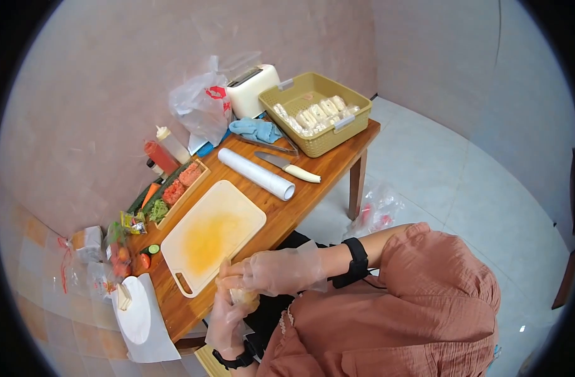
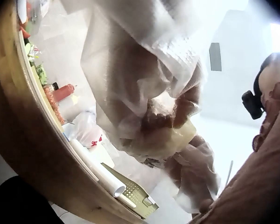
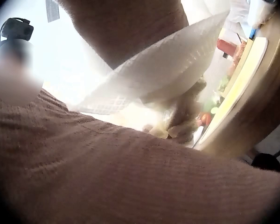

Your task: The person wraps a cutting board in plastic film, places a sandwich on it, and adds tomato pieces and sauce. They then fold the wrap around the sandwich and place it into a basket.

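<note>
Both hands wear loose, clear plastic gloves and meet in front of the table's near edge. My left hand comes from below and holds a pale yellow bundle with a shiny, film-like surface, its kind partly hidden by the fingers. From the other side my right hand reaches over the same bundle, its fingertips close to the left ones. The bundle shows below the right palm in the head view. In the right wrist view, a sleeve and the glove's cuff cover most of the work. A cream cutting board with an orange-yellow stain lies beyond the hands.
On the wooden table lie a white film roll and a knife. An olive basket holds several wrapped sandwiches near a toaster. A filling tray, bottles and vegetables line the far side; a white sheet hangs past the left edge.
</note>
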Demonstrator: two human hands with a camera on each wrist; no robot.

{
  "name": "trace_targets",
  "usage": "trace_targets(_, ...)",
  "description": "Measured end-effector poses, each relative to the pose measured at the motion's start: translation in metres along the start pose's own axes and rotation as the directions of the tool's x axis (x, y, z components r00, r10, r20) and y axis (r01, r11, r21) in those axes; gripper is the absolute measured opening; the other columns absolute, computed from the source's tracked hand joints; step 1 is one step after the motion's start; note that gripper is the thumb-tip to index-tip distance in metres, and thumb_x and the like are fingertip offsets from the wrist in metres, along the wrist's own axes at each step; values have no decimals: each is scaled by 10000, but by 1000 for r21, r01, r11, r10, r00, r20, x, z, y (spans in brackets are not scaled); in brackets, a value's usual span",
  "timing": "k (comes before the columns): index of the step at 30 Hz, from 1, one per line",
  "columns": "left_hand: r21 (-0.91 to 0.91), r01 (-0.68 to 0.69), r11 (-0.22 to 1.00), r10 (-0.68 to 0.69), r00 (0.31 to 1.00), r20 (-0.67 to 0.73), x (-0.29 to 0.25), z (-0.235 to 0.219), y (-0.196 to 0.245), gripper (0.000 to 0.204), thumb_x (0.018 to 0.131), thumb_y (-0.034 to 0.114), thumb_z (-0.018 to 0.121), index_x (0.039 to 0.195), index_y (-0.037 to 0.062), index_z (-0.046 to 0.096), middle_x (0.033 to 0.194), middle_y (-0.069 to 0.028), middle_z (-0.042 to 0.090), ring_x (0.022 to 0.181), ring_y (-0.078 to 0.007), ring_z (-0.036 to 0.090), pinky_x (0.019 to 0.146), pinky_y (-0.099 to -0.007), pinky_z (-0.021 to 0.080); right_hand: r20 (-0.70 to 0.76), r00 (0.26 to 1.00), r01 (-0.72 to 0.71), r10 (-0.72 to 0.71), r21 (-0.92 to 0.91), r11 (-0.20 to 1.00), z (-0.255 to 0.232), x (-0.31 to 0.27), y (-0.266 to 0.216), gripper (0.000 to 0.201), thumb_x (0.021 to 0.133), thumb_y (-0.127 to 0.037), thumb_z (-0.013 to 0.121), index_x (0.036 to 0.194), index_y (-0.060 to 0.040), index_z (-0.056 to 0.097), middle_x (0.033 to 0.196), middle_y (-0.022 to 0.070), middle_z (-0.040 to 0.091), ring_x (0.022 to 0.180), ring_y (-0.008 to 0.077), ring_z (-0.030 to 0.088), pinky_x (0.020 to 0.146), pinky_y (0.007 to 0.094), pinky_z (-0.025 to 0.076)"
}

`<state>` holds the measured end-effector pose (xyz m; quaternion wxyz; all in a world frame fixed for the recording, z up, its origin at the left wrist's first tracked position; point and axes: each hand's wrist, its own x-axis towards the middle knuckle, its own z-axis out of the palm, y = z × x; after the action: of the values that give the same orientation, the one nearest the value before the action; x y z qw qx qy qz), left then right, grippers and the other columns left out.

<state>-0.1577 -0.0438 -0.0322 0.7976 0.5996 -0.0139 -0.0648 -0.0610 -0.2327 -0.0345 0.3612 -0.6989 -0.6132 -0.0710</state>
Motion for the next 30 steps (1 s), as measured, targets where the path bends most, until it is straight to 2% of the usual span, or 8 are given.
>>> trace_targets(5,35,-23,999,21,999,50,9,11,16,948,701,32,619,1591,9,292,1309,-132,596,1058,-212,639,946,-302,489,201,967,-179,158,90,980,-34,8,-2,486,890,-77,662,1356,-41,529,1072,210,684,937,374,697,806,422,557)
trace_targets(7,181,62,982,-87,987,136,13,15,33,896,770,32,647,1596,21,302,1322,-143,592,1050,-204,646,928,-282,495,47,986,-163,159,442,882,-49,6,4,358,873,-150,664,1208,-22,678,956,179,727,884,387,696,792,413,554)
trace_targets(10,186,-21,982,31,998,-49,20,4,21,788,873,77,678,1580,18,335,1289,-142,611,1036,-190,651,878,-278,511,-139,957,-225,255,200,954,-82,-5,36,358,884,-206,682,1179,-2,678,1006,191,731,883,338,712,786,389,558)
trace_targets(12,219,-60,974,77,995,-67,29,-15,9,699,929,105,702,1548,19,389,1265,-133,619,1033,-155,635,827,-266,516,-35,786,-594,617,234,770,-128,-8,41,413,964,-142,640,1360,-26,618,1136,127,722,1023,193,677,946,329,527)
trace_targets(18,828,32,560,389,872,-296,52,-26,-5,410,895,31,710,1292,-19,619,1054,-148,700,932,-192,663,804,-311,535,-391,422,-728,818,392,563,-228,-38,134,401,934,-207,638,1292,-32,683,1063,115,724,948,158,670,829,295,524)
trace_targets(21,991,-2,135,605,792,-81,58,-56,-26,357,867,48,718,1209,-21,643,1098,-215,696,985,-337,672,882,-422,540,-478,355,-860,804,171,481,-268,-47,186,369,918,-223,623,1221,-40,728,1062,150,739,926,228,704,814,339,531)
trace_targets(26,995,67,76,644,758,-100,61,-67,-30,339,851,66,715,1178,9,653,1152,-234,681,1098,-422,624,965,-494,505,-530,587,-794,612,-525,307,-303,-65,296,326,922,-271,553,1011,-46,772,1042,223,732,968,376,704,859,435,532)
trace_targets(30,979,151,138,667,717,-204,67,-73,-28,340,857,61,704,1191,25,651,1182,-223,666,1114,-418,618,970,-495,499,-522,379,-876,764,-468,115,-314,-50,317,332,922,-316,586,999,-57,779,1021,196,750,961,359,721,845,428,555)
